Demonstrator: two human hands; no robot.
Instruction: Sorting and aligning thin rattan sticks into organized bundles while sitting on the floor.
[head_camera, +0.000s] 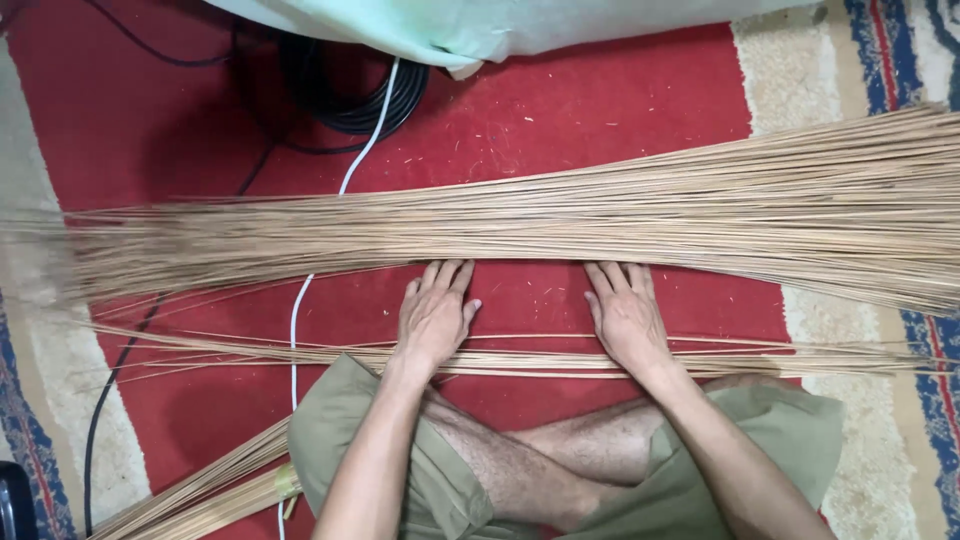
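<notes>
— Where are the hands?

— Both lie flat on the red carpet (600, 110), palms down, fingers stretched forward. The left hand (434, 315) and the right hand (626, 318) are spread open and grip nothing.

— And the sticks?

— A wide sheaf of thin tan sticks (560, 215) runs across the floor from left to right, just ahead of the fingertips. The tips of both hands reach its near edge; whether they press on it or only touch it I cannot tell. The sheaf fans out broader toward the right.

— Anything under the hands?

— A thinner row of sticks (520, 360) lies across the carpet under the wrists, between the hands and the person's crossed legs. The wrists pass over it.

— What else is around?

— A third bundle of sticks (200, 490) lies slanted at the lower left, beside the person's knee. A white cable (300, 300) runs down the carpet to the left of the left hand, and a coil of black cable (350, 95) sits beyond the sheaf, near a pale green cloth (480, 25) at the top.
</notes>
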